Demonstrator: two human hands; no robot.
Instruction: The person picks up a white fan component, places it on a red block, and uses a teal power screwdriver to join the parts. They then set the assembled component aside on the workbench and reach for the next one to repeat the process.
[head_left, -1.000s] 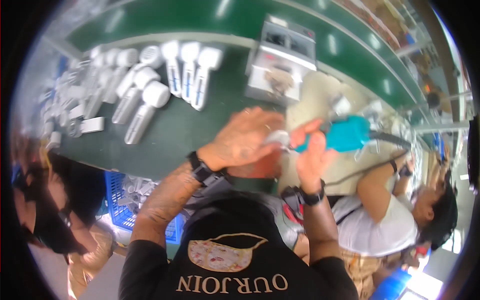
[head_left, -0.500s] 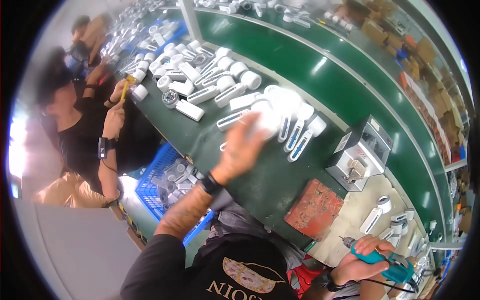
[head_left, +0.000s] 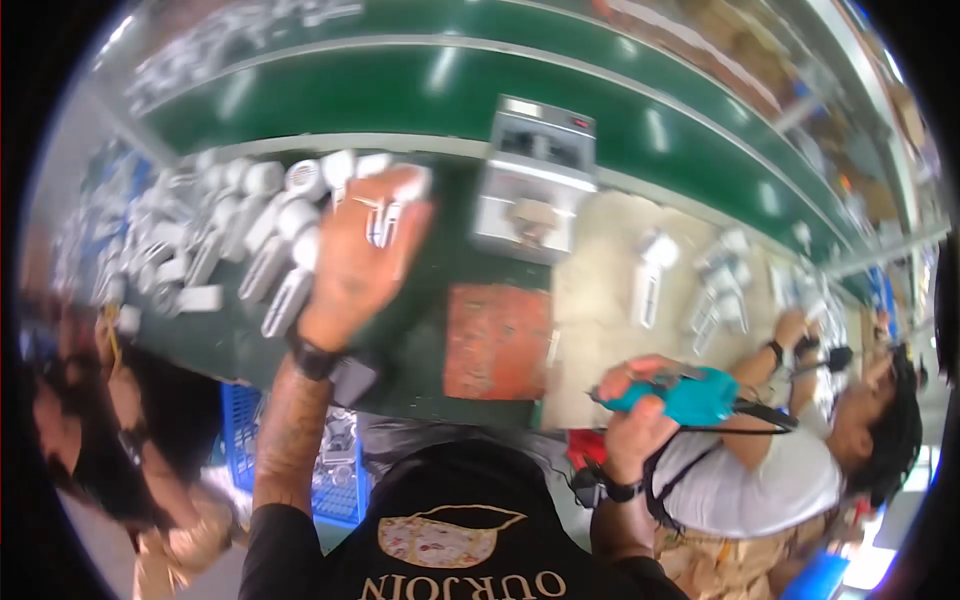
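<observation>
My left hand point(head_left: 360, 265), smeared by motion, is at the right end of a pile of white handheld devices point(head_left: 265, 260) with round heads and long handles. One white device point(head_left: 385, 222) shows right at its fingers; whether they grip it is unclear. My right hand point(head_left: 640, 425) is wrapped round a teal corded power drill point(head_left: 700, 395) over the beige sheet point(head_left: 595, 310). The drill's tip points left, toward a worn red board point(head_left: 497, 340) on the green tabletop point(head_left: 410, 350).
A silver box-shaped machine point(head_left: 535, 180) stands behind the red board. More white devices point(head_left: 652, 280) lie on the beige sheet. A blue basket of parts point(head_left: 340, 485) sits below the table edge. Co-workers are at left and at right point(head_left: 760, 470). A green conveyor point(head_left: 400, 95) runs behind.
My view has swung right, bringing the right co-worker in. My left hand has shifted to the right end of the pile. The drill in my right hand now shows more fully.
</observation>
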